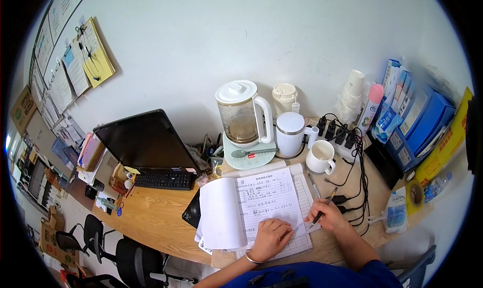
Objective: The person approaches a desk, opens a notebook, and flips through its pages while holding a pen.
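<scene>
My left hand (271,237) lies flat on the lower part of a handwritten form page (264,195), fingers extended, with a bangle on the wrist. The page belongs to an open notebook whose turned-over leaf (219,215) curls to the left. Just right of the page, my right hand (327,216) grips a dark pen (318,216), its tip pointing down near the paper's edge. More ruled sheets (301,187) lie beneath. Another slim pen (313,183) rests above my right hand. A white mug (320,157) stands beyond it.
Behind the notebook are a glass kettle (239,117) on its base, a spoon (254,151) and a lidded white cup (291,134). Black cables (358,187) run down the right side from a power strip (347,149). A monitor (146,139) and keyboard (163,181) stand left.
</scene>
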The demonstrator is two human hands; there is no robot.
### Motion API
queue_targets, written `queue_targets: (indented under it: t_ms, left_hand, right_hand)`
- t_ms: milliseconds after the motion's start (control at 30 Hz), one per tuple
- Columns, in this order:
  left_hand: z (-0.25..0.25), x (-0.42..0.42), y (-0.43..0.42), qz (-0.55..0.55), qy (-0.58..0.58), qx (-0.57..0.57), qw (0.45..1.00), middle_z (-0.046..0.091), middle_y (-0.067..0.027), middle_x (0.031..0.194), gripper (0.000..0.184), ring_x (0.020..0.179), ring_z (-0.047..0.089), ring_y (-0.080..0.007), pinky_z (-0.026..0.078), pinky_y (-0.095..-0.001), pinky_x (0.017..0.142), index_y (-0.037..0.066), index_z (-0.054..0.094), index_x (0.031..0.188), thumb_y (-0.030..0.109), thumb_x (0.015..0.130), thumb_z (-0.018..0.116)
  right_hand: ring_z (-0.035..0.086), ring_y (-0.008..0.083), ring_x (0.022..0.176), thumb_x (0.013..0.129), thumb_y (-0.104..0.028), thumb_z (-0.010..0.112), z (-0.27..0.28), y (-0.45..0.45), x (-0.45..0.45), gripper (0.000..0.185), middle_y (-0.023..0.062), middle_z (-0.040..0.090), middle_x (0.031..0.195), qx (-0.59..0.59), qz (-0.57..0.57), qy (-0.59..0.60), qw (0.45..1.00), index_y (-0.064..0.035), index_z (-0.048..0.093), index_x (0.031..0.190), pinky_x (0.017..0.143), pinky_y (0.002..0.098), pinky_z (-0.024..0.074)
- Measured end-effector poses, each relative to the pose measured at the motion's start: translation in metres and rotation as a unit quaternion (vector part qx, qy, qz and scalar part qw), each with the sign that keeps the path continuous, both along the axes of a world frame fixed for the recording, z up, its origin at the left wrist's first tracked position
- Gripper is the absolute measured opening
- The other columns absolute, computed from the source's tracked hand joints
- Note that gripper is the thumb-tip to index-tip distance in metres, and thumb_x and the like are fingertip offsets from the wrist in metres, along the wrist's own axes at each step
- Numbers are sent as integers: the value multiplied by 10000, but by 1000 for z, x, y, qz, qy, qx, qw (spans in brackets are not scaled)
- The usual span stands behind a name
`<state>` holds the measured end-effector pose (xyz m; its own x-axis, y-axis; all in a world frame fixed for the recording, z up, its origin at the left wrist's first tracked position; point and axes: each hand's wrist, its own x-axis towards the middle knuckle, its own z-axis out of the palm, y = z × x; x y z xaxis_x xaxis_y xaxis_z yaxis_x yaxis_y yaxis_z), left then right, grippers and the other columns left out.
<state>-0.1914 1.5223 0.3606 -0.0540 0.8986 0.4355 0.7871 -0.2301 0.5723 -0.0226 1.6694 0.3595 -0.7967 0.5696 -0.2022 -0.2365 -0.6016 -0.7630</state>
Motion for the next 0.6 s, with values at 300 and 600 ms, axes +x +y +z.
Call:
queue_targets:
  t_ms: [300, 600]
  left_hand:
    - [2, 0, 0, 0, -3, -2, 1000, 631, 2, 904, 99, 874, 555, -188, 368, -331, 769, 97, 634, 806, 141, 743, 696]
    - [0, 0, 0, 2, -2, -2, 1000, 632, 6, 902, 102, 878, 554, -185, 367, -328, 770, 97, 631, 803, 143, 740, 697]
  right_hand:
    - [549, 160, 644, 899, -166, 523, -2, 1, 0, 252, 19, 499, 615, -8, 0, -2, 1000, -75, 509, 664, 793, 430, 492]
    - [554, 166, 645, 900, -163, 515, -2, 1, 0, 246, 22, 497, 614, -1, 1, -3, 1000, -71, 508, 672, 797, 438, 488]
